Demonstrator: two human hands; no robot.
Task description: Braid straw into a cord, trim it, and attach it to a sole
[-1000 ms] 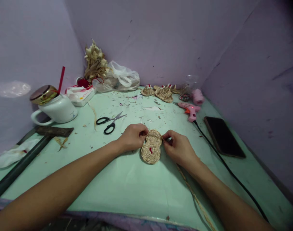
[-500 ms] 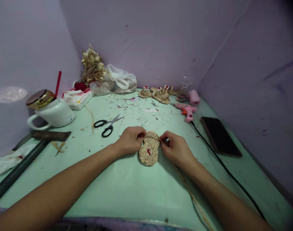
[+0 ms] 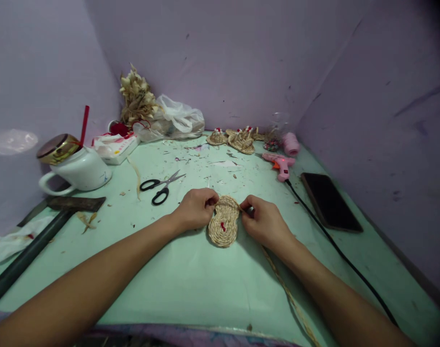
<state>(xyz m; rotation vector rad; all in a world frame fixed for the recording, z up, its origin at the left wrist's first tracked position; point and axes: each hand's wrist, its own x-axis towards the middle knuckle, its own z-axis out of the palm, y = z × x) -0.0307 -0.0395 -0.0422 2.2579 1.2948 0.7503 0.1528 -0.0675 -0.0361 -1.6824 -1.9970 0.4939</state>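
A small sole-shaped piece of coiled straw braid [image 3: 223,230], with a red mark in its wider near end, lies at the front middle of the table. My left hand [image 3: 196,208] is closed, its thumb and fingers pinching the piece at its far left edge. On the other side, my right hand [image 3: 265,219] pinches a thin strand of straw cord at the far right edge. From under that hand a length of straw cord [image 3: 287,290] trails toward the table's near edge. The fingertips of both hands are partly hidden.
Black-handled scissors [image 3: 162,187] lie open beyond my left hand. A pink glue gun [image 3: 280,165] and a phone [image 3: 330,201] are at right. A hammer [image 3: 73,204] and a white mug [image 3: 84,172] sit left. Finished-looking straw pieces [image 3: 241,141] rest by the back wall.
Almost nothing differs. The whole view has shifted very slightly, while both hands keep their pinch on the straw work.
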